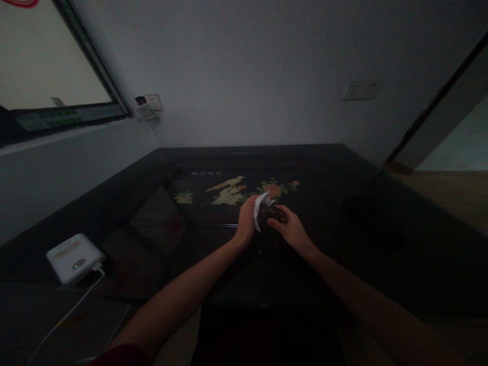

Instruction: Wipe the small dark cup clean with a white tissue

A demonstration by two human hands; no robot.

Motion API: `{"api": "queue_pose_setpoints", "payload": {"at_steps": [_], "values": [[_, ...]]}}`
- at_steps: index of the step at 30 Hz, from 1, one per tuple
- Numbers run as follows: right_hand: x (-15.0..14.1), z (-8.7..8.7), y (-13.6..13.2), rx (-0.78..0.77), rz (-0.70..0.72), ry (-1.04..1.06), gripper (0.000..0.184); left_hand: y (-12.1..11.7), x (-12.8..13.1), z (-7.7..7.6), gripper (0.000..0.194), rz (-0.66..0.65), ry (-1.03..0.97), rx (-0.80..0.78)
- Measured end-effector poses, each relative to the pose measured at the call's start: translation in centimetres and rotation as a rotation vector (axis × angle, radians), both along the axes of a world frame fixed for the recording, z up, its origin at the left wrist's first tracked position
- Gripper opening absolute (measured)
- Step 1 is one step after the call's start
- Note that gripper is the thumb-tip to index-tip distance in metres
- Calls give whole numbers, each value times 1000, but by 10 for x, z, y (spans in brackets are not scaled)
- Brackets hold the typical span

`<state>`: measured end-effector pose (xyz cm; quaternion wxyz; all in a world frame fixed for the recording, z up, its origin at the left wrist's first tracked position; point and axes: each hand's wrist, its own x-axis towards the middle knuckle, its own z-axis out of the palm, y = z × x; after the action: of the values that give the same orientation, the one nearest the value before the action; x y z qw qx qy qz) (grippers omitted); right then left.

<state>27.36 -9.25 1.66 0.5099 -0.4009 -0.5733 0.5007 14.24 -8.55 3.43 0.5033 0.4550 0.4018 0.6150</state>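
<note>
Between my hands, over the dark tabletop, is a small dark brown rounded object (268, 217) with a shiny surface; its kind is too dim to make out. My right hand (290, 227) grips it from the right, thumb in front and fingers behind. A crumpled white tissue (261, 209) lies against the object's left side. My left hand (246, 219) is closed around the tissue and presses it to the object. Most of the left fingers are hidden behind the tissue.
The glossy black table (244, 284) bears a painted bird and flowers (229, 193). At the left sits a white box-shaped device (75, 258) with a cable (72, 307) plugged in. A wall rises behind, with sockets (362, 90) and a plugged-in adapter (147, 111).
</note>
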Motion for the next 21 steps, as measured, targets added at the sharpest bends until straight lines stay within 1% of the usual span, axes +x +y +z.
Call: {"api": "queue_pose_setpoints", "payload": {"at_steps": [3, 5, 6, 9, 14, 16, 19, 21], "values": [[1, -5, 2, 20, -44, -39, 43, -7, -2, -1, 34, 41, 330, 330], [2, -7, 4, 49, -60, -44, 39, -9, -2, 0, 35, 40, 450, 477], [2, -8, 4, 62, -65, -38, 36, -10, -2, 0, 35, 39, 487, 525], [2, -6, 6, 69, -64, 17, 33, -10, -2, 2, 35, 47, 540, 592], [4, -3, 6, 29, -46, 131, 35, -9, -3, 5, 30, 21, 624, 680], [5, -5, 7, -2, -59, 180, 35, -8, -3, 5, 39, 2, 688, 739], [5, -9, 7, -59, -78, 283, 33, -7, -2, 2, 61, -29, 792, 809], [4, -9, 7, -83, -70, 365, 32, -6, -2, 0, 64, -43, 815, 817]]}}
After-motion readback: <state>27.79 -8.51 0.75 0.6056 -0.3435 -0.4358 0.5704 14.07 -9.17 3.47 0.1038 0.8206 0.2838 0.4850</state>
